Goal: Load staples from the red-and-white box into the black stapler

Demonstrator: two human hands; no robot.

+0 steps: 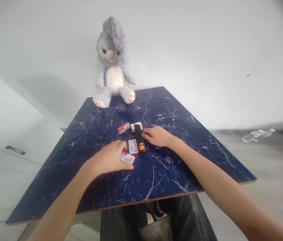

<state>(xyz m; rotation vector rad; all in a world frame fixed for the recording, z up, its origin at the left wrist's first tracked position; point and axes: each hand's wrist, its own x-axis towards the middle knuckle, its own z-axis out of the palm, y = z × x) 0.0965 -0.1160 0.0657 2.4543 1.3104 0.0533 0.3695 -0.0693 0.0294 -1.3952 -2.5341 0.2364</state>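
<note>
My left hand (108,159) rests on the dark blue marbled tabletop (168,157), its fingers on a small red-and-white staple box (128,158). Just beyond its fingertips, a second such box (132,146) lies flat. A black stapler with an orange end (139,138) lies lengthwise in the middle. My right hand (157,135) sits just right of the stapler, fingertips touching its side. Two more small boxes lie behind: one red-and-white (123,128), the other (135,125) at the stapler's far end.
A grey-purple plush rabbit (113,63) sits at the table's far edge against the white wall. A white cabinet with a dark handle (15,150) stands at the left. A clear plastic bottle (257,135) lies on the floor to the right.
</note>
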